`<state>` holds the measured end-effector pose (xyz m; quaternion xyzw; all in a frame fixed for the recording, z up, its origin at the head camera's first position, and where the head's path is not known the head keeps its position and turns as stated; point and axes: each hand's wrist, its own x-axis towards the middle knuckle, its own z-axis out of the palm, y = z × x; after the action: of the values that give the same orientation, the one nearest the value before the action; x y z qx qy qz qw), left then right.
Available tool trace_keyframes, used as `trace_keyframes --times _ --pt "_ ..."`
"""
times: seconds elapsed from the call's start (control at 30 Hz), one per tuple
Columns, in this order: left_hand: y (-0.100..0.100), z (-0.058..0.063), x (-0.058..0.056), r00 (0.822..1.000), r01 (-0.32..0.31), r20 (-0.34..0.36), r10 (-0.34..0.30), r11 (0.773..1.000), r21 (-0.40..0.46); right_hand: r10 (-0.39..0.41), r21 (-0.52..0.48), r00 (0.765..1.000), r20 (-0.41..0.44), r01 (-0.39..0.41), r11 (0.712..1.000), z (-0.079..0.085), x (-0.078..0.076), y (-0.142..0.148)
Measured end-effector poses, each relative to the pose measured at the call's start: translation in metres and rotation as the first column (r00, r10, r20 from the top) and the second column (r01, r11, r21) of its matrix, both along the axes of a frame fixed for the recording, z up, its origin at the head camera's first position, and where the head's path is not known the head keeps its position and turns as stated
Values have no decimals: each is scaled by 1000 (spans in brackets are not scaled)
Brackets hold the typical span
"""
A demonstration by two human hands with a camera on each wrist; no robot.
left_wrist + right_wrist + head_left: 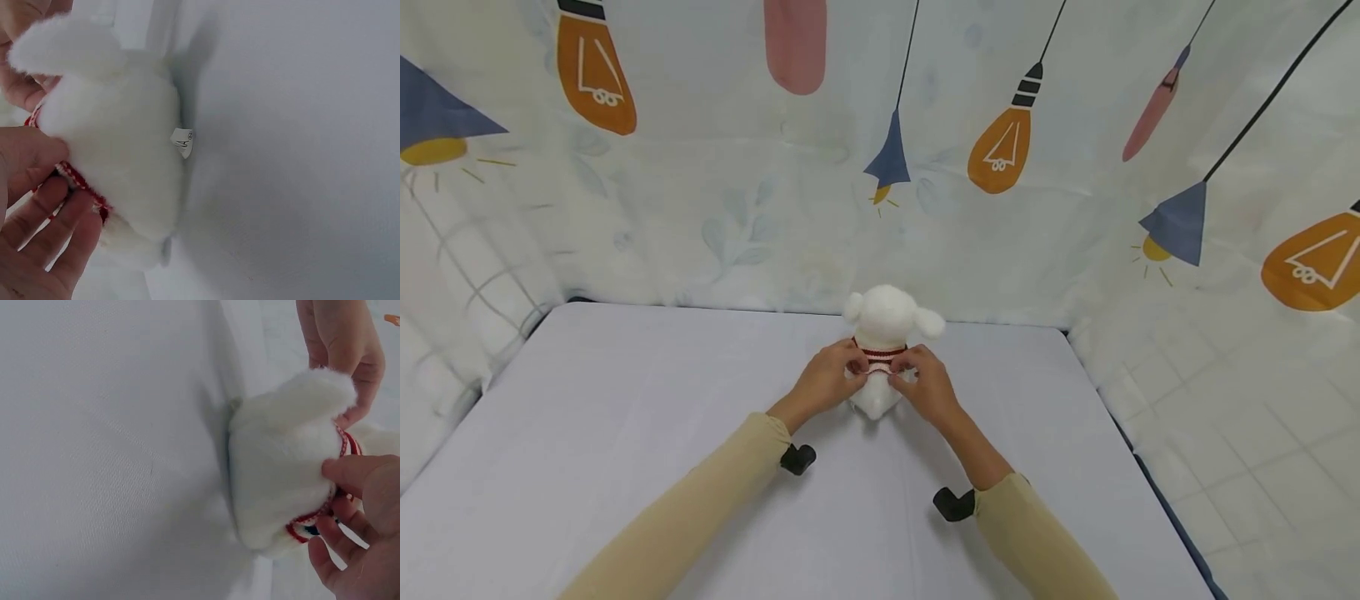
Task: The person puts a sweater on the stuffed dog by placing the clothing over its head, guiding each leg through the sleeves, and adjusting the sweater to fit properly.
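Observation:
A white plush toy [877, 398] with floppy ears sits upright on the table, its back toward me. Around its body is a small knitted sweater [881, 356] with red and white stripes. At the left side of the hem, my left hand [829, 377] pinches the knit between thumb and fingers. My right hand [929, 385] pinches the same hem on the right. In the left wrist view, the sweater's red edge [84, 182] lies between thumb and fingers, above the bare white fur. A small white label [182, 142] sticks out low on the toy. The toy's front is hidden.
A white cloth covers the table [647, 417]. Behind and to the sides hangs a pale curtain [820, 217] printed with lamps and bulbs, close to the table's back edge. Black wrist mounts [953, 504] show beside both beige sleeves [1045, 542].

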<state>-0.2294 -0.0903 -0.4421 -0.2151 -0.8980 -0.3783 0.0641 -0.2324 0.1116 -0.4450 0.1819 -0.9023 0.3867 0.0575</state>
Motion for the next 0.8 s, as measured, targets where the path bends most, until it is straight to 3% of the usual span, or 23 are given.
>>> trace_keyframes --times 0.13,0.23,0.37,0.53,0.7,0.8 --pt "-8 -2 -2 995 97 35 -97 995 2 69 71 997 30 -71 995 1 -1 3" --pt "-14 -6 -3 990 127 71 -123 991 -48 112 110 992 52 -117 987 1 -1 5" --pt "-16 -10 -3 986 140 106 -127 982 -128 127 155 990 64 -136 979 0 2 5" --pt "-14 -9 -2 987 141 101 -123 970 -196 125 216 991 56 -134 967 -2 7 4" --pt "-12 -10 3 993 100 100 -69 932 -349 173 254 979 106 -195 947 -5 13 5" --pt "-11 -10 7 996 69 83 -39 918 -390 186 253 976 109 -208 945 -7 16 5"
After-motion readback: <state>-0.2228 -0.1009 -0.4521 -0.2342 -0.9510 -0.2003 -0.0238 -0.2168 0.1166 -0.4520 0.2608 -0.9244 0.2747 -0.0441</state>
